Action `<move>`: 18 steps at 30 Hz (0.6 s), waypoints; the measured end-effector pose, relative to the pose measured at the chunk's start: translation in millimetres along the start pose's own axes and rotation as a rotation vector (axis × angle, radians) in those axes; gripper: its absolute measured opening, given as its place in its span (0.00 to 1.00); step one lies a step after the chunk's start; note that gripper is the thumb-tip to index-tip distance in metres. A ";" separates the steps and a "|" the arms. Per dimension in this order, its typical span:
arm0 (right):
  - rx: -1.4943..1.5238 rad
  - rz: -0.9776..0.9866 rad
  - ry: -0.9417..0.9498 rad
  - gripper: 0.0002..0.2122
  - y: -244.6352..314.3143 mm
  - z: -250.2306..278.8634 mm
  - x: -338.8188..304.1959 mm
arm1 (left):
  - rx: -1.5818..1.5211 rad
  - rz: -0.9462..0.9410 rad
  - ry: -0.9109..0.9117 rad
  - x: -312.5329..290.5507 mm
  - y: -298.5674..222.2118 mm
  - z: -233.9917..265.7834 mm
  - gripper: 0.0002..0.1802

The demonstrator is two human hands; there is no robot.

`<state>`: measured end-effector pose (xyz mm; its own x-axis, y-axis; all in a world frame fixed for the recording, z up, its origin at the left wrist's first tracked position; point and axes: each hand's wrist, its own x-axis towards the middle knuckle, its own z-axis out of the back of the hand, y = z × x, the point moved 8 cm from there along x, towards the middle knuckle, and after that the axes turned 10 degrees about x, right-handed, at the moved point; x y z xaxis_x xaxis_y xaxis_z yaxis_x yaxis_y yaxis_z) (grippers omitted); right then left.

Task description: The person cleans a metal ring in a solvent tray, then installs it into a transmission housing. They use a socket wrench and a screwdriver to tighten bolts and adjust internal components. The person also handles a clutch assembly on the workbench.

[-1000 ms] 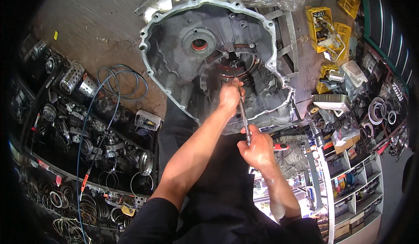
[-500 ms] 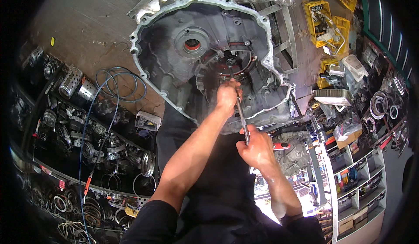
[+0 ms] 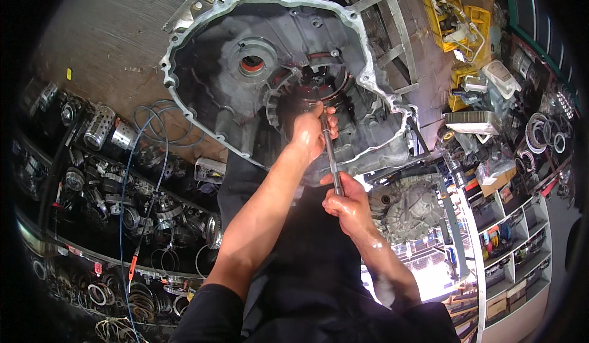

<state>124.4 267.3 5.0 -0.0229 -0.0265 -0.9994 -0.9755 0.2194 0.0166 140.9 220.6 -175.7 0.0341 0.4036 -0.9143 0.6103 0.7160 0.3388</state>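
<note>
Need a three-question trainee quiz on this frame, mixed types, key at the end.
1. True or false: the left hand and the right hand both grip the metal rod.
2. Which hand reaches farther over the large grey housing?
A) Right
B) Left
C) Neither
3. Fill in the colour: the crates at upper right are ____.

Key:
1. True
2. B
3. Yellow

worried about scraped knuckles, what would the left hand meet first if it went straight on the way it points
Most likely the dark, reddish-rimmed round opening inside the grey housing, just beyond the left hand on the metal rod; depth is hard to judge.
</note>
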 end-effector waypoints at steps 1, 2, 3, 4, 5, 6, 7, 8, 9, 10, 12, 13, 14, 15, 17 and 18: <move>0.045 -0.044 -0.036 0.16 -2.2 -0.9 -1.5 | -0.010 -0.005 0.000 0.5 0.6 -0.8 0.20; -0.371 0.082 -0.001 0.15 11.9 -8.6 -3.0 | -0.019 -0.013 -0.019 1.3 0.7 -0.5 0.21; -0.788 0.171 0.003 0.15 24.7 -16.6 -4.5 | 0.041 -0.033 -0.032 1.8 -0.7 -1.2 0.20; -1.201 0.263 0.003 0.15 36.6 -28.2 -5.9 | 0.109 -0.053 -0.067 1.3 -3.7 -0.2 0.20; -1.642 0.349 -0.017 0.16 46.8 -40.7 -8.7 | 0.175 -0.046 -0.089 -1.2 -4.9 -0.8 0.20; -1.703 0.228 0.025 0.17 48.9 -42.8 -3.9 | 0.324 -0.056 -0.116 -5.3 -11.5 -0.6 0.22; -1.710 0.239 0.083 0.16 54.3 -53.4 -4.5 | 0.573 -0.178 -0.133 -14.7 -29.6 -2.5 0.23; -1.713 0.298 0.133 0.16 61.7 -65.5 -5.3 | 0.830 -0.253 -0.164 -27.2 -49.0 -2.3 0.24; -1.713 0.362 0.185 0.15 67.7 -77.0 -5.9 | 1.094 -0.285 -0.197 -40.8 -68.6 -4.0 0.25; -1.744 0.313 0.208 0.15 68.8 -79.9 -3.5 | 1.313 -0.510 -0.403 -69.5 -100.9 -6.8 0.25; -1.682 0.189 0.201 0.16 68.7 -78.2 1.4 | 1.367 -1.108 -0.679 -156.1 -158.6 -18.1 0.23; -1.652 0.155 0.188 0.17 67.6 -75.3 3.1 | 1.253 -1.450 -0.702 -197.1 -191.2 -22.6 0.16; -1.616 0.075 0.167 0.17 63.0 -68.3 4.6 | 1.096 -1.549 -0.703 -225.2 -214.1 -15.9 0.14; -1.586 0.033 0.137 0.18 59.2 -61.0 5.1 | 1.022 -1.748 -0.746 -249.3 -242.0 -14.9 0.14; -1.505 -0.016 0.084 0.19 51.6 -44.8 7.7 | 1.460 -1.960 -0.943 -267.0 -281.1 -31.1 0.17; -1.450 -0.029 0.061 0.20 48.6 -35.1 7.4 | 1.626 -1.978 -0.848 -252.1 -300.1 -41.3 0.19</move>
<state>69.0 243.5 -0.6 0.0278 -0.0626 -0.9977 -0.3346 -0.9410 0.0497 -83.5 -72.5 -37.7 -0.9785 -0.1669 0.1209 0.1142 -0.9276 -0.3556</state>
